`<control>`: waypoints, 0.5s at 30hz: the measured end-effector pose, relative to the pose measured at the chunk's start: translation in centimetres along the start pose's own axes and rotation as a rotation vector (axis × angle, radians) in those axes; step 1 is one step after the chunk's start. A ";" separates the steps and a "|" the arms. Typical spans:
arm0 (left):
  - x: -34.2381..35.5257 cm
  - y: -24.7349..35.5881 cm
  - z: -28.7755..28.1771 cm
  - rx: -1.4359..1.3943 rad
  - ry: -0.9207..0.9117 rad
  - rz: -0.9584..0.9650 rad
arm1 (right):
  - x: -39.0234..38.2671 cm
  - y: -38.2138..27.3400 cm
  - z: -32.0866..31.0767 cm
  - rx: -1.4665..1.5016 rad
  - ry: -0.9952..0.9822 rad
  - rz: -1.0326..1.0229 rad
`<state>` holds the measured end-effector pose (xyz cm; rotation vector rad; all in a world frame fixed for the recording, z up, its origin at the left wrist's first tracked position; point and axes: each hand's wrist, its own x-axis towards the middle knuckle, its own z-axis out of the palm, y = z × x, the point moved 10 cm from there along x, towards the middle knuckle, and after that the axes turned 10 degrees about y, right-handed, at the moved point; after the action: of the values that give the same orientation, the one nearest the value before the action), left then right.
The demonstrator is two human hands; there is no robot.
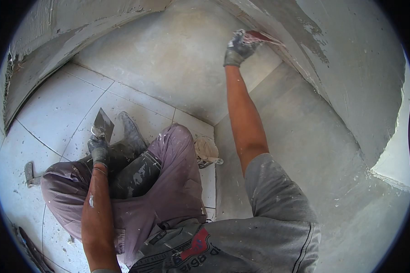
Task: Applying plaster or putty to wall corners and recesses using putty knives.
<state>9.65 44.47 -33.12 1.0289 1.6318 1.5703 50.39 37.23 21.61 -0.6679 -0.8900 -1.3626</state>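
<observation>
My left hand, in a dark putty-smeared glove, is closed round the handle of a putty knife. Its wide metal blade points up and away from me, above the white floor tiles. My right arm reaches far forward and to the right. There my gloved right hand is closed on a dark red flat spreader smeared with white. The spreader lies along the lower edge of the grey plastered wall, where it meets the smooth grey surface; the fingers partly hide its near end.
Right of my bent knee stands a small bucket with pale putty on it. White tiles spotted with splatter lie at the left, with a small grey tool on them. A dark long object lies at lower left.
</observation>
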 end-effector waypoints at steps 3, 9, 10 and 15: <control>1.9 -1.7 0.0 0.139 -0.060 0.072 | -3.0 -6.2 1.4 0.246 -0.055 0.144; -7.1 14.2 -2.0 0.322 -0.048 0.957 | -18.0 -12.2 -3.0 1.453 -0.569 1.646; -7.4 17.4 -1.5 0.180 -0.175 0.820 | -19.2 -11.8 -5.1 1.339 -0.586 1.725; -10.7 23.5 -5.0 0.037 0.054 1.009 | -17.9 -15.5 -10.0 1.134 -0.746 1.545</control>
<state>12.96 32.17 -10.07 2.0289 1.1963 2.1715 36.80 36.58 -0.16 -0.6303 -1.0855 0.8304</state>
